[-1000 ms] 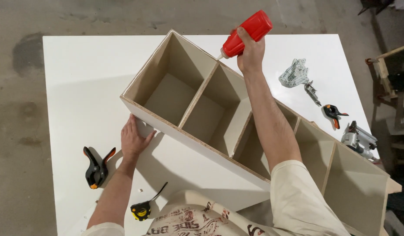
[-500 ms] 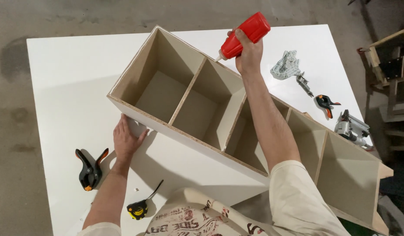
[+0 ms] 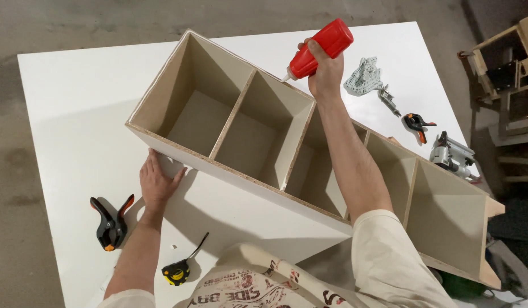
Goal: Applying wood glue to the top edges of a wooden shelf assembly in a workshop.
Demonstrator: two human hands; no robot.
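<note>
A long white shelf unit with several open compartments lies on its side across a white table. My right hand grips a red glue bottle, its white nozzle pointing down at the raw far edge of the unit. My left hand rests flat with fingers spread against the unit's near white panel, close to its left end.
A black and orange spring clamp and a yellow tape measure lie near my left arm. A crumpled rag, another clamp and a nail gun sit at the table's right side. Wooden frames stand beyond.
The view has shifted, so the unit sits further left in frame. My right hand keeps the glue bottle at the far edge; my left hand stays on the near panel.
</note>
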